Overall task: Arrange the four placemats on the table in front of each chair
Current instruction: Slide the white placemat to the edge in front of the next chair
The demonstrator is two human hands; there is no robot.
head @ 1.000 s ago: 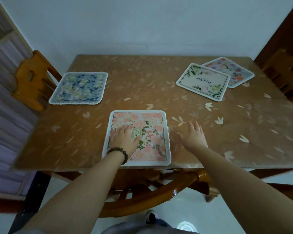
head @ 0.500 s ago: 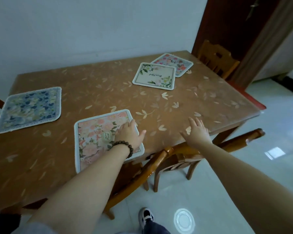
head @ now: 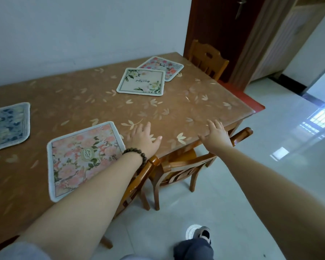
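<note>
A pink floral placemat [head: 83, 158] lies flat near the front edge of the brown table [head: 195, 109]. A blue floral placemat [head: 7, 126] lies at the far left. A cream placemat with green leaves [head: 142, 82] lies towards the far right corner, overlapping a pink-and-grey floral placemat [head: 165, 67] behind it. My left hand [head: 144, 138], with a bead bracelet on the wrist, hovers open just right of the pink placemat, off it. My right hand [head: 217, 135] is open over the table's front right edge, holding nothing.
A wooden chair [head: 184, 166] is tucked under the front edge below my hands, and a second chair back [head: 137, 186] sits beside it. Another chair [head: 206, 59] stands at the far right end by a dark door. White tiled floor lies to the right; my shoe [head: 203, 234] is below.
My left hand has come off the pink placemat and slid right onto bare table. My right hand has also shifted right along the front edge. The view has swung rightwards.
</note>
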